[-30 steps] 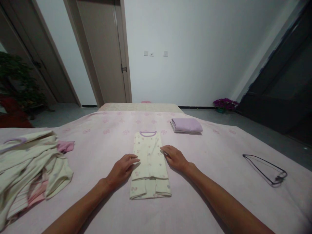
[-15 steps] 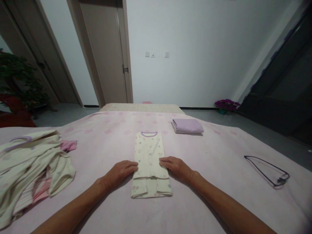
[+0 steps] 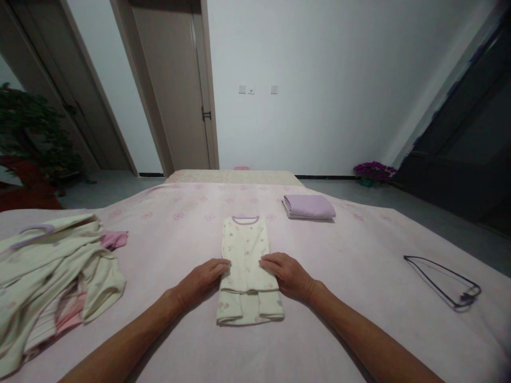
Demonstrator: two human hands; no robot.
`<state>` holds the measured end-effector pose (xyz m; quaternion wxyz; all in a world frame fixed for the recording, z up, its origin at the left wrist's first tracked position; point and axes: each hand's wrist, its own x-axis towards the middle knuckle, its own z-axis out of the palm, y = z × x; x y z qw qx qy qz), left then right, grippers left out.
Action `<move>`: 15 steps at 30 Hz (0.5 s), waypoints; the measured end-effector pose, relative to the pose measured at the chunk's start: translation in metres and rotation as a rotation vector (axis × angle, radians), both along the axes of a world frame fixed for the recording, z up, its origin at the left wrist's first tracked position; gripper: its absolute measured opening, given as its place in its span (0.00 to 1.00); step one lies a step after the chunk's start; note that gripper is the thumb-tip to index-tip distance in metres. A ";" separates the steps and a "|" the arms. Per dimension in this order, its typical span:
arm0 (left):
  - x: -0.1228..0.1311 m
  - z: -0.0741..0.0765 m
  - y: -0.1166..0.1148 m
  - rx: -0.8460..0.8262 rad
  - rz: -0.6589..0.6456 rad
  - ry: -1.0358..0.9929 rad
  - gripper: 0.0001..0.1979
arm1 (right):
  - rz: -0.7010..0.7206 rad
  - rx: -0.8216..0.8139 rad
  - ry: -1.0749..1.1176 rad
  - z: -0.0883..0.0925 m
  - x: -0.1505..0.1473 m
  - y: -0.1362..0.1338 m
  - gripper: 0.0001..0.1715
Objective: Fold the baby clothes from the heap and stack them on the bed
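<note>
A cream flower-print top with a purple collar (image 3: 246, 260) lies on the pink bed cover (image 3: 343, 298), folded into a narrow strip with its sleeves tucked along the near end. My left hand (image 3: 202, 279) rests flat on its left edge, fingers stretched out onto the cloth. My right hand (image 3: 288, 275) lies flat on its right edge in the same way, fingers pointing inward. Both hands sit at the garment's lower middle.
A heap of cream and pink clothes (image 3: 51, 276) with a hanger lies at the left. A folded lilac cloth (image 3: 309, 206) sits beyond the top on the right. A dark wire hanger (image 3: 443, 279) lies far right. Doors, a plant and a flower pot stand behind.
Both hands have slid toward me along the garment's sides and moved inward, with the fingers now pressing onto the cloth near the tucked sleeves. The view has shifted slightly.
</note>
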<state>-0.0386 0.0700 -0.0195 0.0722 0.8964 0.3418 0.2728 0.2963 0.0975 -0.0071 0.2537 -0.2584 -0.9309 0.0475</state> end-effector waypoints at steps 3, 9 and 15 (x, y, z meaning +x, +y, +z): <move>0.006 0.006 0.003 0.062 0.034 0.044 0.10 | -0.022 0.013 -0.099 0.010 -0.001 -0.004 0.26; 0.009 0.019 -0.001 0.114 0.002 0.055 0.11 | 0.060 -0.056 -0.077 0.014 0.004 -0.008 0.25; 0.011 0.030 -0.013 -0.308 0.103 -0.201 0.19 | -0.087 -0.488 0.307 0.013 -0.008 -0.013 0.21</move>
